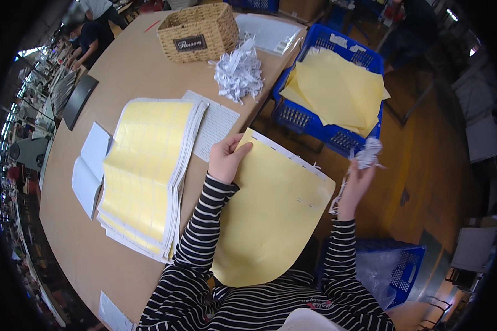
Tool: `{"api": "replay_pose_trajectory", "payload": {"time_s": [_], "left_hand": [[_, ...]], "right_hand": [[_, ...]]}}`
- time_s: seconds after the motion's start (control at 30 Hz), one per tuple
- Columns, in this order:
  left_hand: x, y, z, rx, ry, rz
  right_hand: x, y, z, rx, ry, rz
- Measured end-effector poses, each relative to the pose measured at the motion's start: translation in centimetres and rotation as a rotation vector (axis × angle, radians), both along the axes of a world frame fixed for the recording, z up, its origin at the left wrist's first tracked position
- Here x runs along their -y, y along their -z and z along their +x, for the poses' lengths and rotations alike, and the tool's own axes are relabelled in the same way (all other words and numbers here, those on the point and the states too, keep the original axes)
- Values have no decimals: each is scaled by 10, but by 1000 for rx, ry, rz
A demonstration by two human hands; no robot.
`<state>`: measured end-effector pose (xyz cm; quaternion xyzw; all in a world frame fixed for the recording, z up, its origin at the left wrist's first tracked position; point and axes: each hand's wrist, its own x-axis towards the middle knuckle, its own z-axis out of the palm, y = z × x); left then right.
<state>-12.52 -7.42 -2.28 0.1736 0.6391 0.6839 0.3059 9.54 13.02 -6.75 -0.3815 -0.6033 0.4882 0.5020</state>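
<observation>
Tan tabletop point(132, 69), glossy brown floor point(431, 171), bright lights point(451, 15)

Two hands point(225, 161) are counted; one woven basket point(197, 34), one open notebook point(91, 168), two bunches of white strips point(238, 73) are noted.

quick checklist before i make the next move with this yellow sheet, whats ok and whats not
1. Left hand has the yellow sheet: ok, gripping near its upper left corner.
2. Right hand free: not ok, it holds a bunch of white strips.
3. Sheet yellow right to its upper edge: not ok, a white band with dark marks runs along there.
4. Sheet's lower edge clear of the striped top: cannot tell.
5. Sheets in the blue crate within its rim: not ok, corners stick out over it.
6. Strip pile on the table apart from the sheet stack: ok.
</observation>
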Motion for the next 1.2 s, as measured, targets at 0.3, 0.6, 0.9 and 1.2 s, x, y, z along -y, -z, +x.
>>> {"api": "replay_pose_trajectory", "payload": {"time_s": [0.3,0.6,0.9,1.2], "left_hand": [[-28,-72,59,232,167,341],[-17,-68,64,225,-16,385],[12,-46,26,352,18,493],[6,-51,56,439,154,586]], "right_hand": [[61,-106,-64,308,-333,648],[28,-106,-80,-94,33,397],[9,-142,-10,-472,68,242],[87,-110,-65,65,-291,439]]}}
